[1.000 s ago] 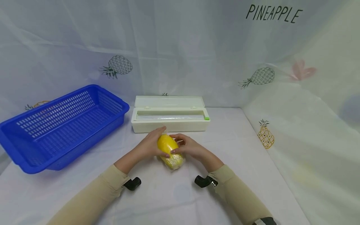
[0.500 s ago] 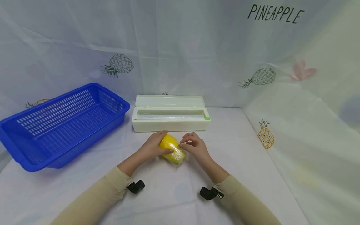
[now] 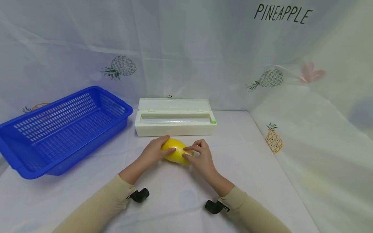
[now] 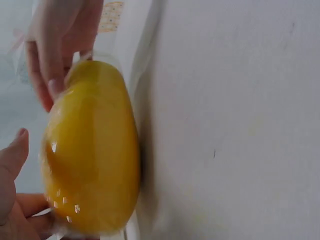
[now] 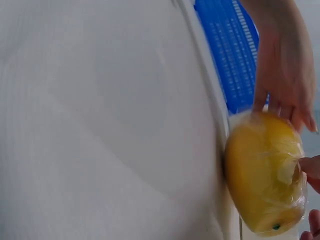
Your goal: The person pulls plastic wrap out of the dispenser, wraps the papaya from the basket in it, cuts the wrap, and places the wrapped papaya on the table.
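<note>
A yellow oval fruit [image 3: 177, 155] lies on the white cloth, wrapped in clear plastic film that shines and wrinkles at its right end. My left hand [image 3: 153, 151] holds its left part, thumb on top and the other fingers behind. At the right end, my right hand [image 3: 203, 160] touches the film with thumb and forefinger, their tips a little apart. The right wrist view shows one right fingertip [image 5: 309, 167] against the wrapped fruit [image 5: 265, 170] and a small green spot at its end. In the left wrist view, right fingers reach down to the far end of the fruit [image 4: 95, 150].
Behind the hands stands a white cling film box [image 3: 175, 129], lid up, with a roll inside and a green slider at its right. A blue plastic basket [image 3: 116, 126] is at the left. A pineapple-print cloth [image 3: 189, 64] hangs at the back and right.
The fruit has turned so that it lies more sideways, its wrapped end towards the right. My right hand came off to the right, then returned to the film. My left hand stays on the fruit.
</note>
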Motion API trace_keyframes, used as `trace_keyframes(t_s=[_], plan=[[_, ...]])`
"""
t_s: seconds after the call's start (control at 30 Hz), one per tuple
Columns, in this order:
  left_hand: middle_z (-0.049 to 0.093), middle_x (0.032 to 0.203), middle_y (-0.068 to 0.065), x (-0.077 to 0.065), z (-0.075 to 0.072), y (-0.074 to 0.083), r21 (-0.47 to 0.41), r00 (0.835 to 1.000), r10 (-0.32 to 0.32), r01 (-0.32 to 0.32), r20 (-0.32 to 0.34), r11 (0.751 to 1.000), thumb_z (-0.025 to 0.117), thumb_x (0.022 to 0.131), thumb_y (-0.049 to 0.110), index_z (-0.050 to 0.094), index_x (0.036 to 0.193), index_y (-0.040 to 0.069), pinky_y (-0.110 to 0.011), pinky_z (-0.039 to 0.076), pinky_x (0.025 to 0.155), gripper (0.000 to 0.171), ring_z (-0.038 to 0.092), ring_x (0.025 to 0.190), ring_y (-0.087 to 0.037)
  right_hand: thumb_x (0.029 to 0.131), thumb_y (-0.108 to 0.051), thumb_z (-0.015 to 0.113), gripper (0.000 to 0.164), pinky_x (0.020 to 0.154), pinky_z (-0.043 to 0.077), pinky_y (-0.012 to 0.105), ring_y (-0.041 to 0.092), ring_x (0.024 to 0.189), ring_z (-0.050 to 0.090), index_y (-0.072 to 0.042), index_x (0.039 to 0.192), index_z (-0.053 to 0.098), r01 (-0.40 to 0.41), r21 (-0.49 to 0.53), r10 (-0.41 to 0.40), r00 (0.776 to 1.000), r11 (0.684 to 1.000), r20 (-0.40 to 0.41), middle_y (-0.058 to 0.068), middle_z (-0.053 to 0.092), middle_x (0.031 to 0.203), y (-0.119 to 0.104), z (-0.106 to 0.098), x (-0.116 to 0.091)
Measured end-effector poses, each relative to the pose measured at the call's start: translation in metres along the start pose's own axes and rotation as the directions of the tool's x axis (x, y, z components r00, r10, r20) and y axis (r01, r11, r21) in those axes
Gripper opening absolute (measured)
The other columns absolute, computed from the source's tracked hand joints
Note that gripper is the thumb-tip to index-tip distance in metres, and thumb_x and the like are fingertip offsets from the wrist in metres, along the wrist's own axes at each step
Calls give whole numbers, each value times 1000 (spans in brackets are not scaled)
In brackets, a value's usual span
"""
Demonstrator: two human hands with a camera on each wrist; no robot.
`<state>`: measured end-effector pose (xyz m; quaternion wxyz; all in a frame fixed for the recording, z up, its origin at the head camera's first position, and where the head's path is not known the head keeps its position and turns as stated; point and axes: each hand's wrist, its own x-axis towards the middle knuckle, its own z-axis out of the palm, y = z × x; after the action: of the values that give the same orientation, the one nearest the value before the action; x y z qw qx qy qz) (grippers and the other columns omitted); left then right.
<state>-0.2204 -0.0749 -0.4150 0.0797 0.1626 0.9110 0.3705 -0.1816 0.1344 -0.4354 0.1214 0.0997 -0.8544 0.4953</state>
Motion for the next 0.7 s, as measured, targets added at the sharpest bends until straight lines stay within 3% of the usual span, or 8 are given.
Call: trace_keyframes(t_s=[0.23, 0.4, 0.57, 0.7], plan=[[55, 136, -17, -6, -15, -7, -143, 998, -69, 70, 14, 987, 49, 102, 20, 59, 133, 3, -55, 34, 107, 37, 46, 128, -37, 79, -9, 81, 19, 77, 40, 35, 24, 91, 47, -9, 98, 79, -171, 8, 170, 983, 985, 71, 4, 49, 96, 5, -10, 10], [62, 125, -14, -10, -17, -12, -171, 996, -89, 89, 11, 981, 58, 98, 12, 68, 122, 5, -47, 46, 94, 27, 55, 111, -32, 85, -11, 75, 13, 76, 45, 29, 20, 88, 53, -8, 97, 79, -212, 69, 206, 974, 975, 92, 3, 59, 96, 12, -11, 16], [62, 121, -13, -12, -14, -14, -163, 987, -152, 157, 46, 974, 68, 93, 25, 64, 127, 7, -38, 51, 77, 39, 57, 99, -29, 84, -12, 77, 15, 67, 44, 27, 21, 82, 51, -4, 95, 69, -291, 107, 281, 955, 951, 101, 3, 61, 89, 13, -12, 23], [64, 101, -11, -15, -12, -17, -114, 968, -216, 231, 126, 966, 69, 90, 39, 59, 131, 1, -33, 49, 68, 57, 57, 77, -22, 81, -11, 81, 39, 65, 43, 26, 20, 81, 50, -4, 114, 62, -347, 61, 334, 929, 936, 159, 8, 55, 97, 13, -20, 32]])
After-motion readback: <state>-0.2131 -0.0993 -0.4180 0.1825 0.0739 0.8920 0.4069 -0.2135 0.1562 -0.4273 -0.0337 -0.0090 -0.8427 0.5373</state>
